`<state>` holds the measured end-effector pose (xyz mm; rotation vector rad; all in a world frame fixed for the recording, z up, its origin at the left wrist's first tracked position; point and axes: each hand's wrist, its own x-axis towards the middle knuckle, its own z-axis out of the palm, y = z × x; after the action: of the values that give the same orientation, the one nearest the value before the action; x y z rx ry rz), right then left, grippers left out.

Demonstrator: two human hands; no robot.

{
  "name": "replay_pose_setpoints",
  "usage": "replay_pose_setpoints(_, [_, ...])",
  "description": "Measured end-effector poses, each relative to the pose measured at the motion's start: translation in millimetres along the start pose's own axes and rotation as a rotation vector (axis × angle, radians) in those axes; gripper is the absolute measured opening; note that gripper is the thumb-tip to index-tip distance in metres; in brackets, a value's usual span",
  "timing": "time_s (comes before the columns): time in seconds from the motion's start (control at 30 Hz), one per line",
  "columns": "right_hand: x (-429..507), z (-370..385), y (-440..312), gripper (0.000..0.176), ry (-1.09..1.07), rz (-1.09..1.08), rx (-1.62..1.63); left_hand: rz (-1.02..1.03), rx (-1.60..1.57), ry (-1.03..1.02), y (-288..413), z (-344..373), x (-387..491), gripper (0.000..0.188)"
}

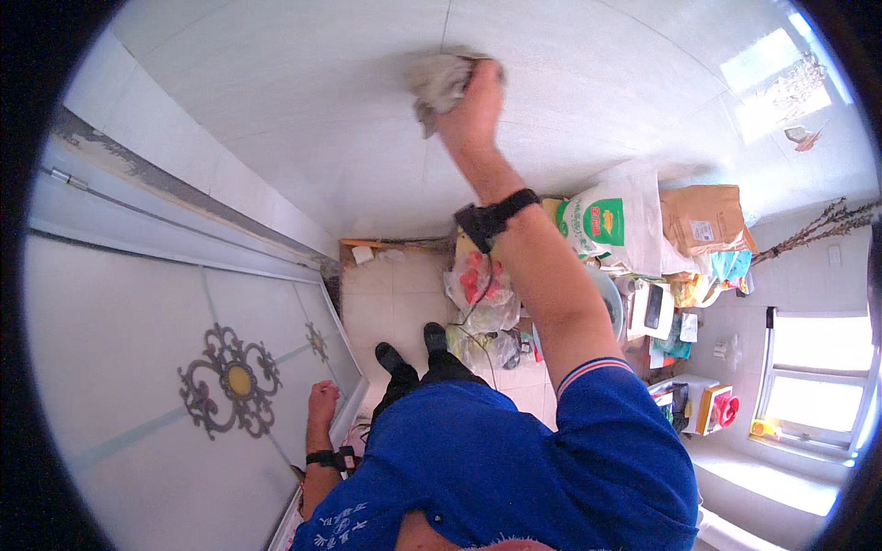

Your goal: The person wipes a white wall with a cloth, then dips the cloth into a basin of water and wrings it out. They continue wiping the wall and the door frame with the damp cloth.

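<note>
My right hand (pixel 475 110) is raised high and grips a crumpled grey-white cloth (pixel 441 81). The cloth lies against the pale tiled wall (pixel 331 103) and looks blurred. A black strap with a small device (pixel 493 219) circles that wrist, and a thin cable hangs from it. Low on the left, my left hand (pixel 323 403) is loosely curled, with nothing visible in it. It is close to the frosted glass door (pixel 131 358), which carries a scrollwork ornament (pixel 238 380); whether they touch is unclear.
Plastic bags (pixel 482 289) stand on the floor right of my feet. Farther right are a white woven sack (pixel 613 220), a brown paper bag (pixel 703 220), a dark phone (pixel 654 307) and dried branches (pixel 799 234). A window (pixel 820 372) lies at the far right. A metal door frame (pixel 207 213) runs along the left.
</note>
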<state>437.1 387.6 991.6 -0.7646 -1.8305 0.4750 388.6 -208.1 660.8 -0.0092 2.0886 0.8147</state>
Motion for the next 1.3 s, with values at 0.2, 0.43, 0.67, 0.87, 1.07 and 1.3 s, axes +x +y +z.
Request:
replay_pose_setpoints(0.2, [-10.7,21.8,-12.9,0.059,-0.160,0.010,-0.004,-0.007,-0.086,-0.011,-1.9,-4.5,6.4,0.035])
replay_pose_setpoints(0.43, [13.3,-86.7,75.9,0.065,-0.068,0.010,-0.160,-0.061,-0.103,-0.045,-12.5,-8.0,11.0,0.035])
replay_pose_setpoints(0.67, [42.2,-212.2,176.7,0.066,0.250,0.225,-0.518,-0.091,-0.119,-0.070,-15.2,-0.3,17.0,0.036])
replay_pose_setpoints(0.87, [50.6,-266.6,295.3,0.058,0.467,0.598,-0.454,-0.050,-0.110,-0.067,-13.0,1.5,6.8,0.039])
replay_pose_setpoints(1.07, [32.2,-228.8,311.2,0.049,0.108,0.630,-0.351,0.165,0.110,-0.120,-15.9,11.5,-1.1,0.039])
replay_pose_setpoints(1.3, [-2.5,-103.9,185.8,0.066,0.114,0.788,-0.189,0.047,-0.161,-0.057,15.1,24.7,-16.8,0.040])
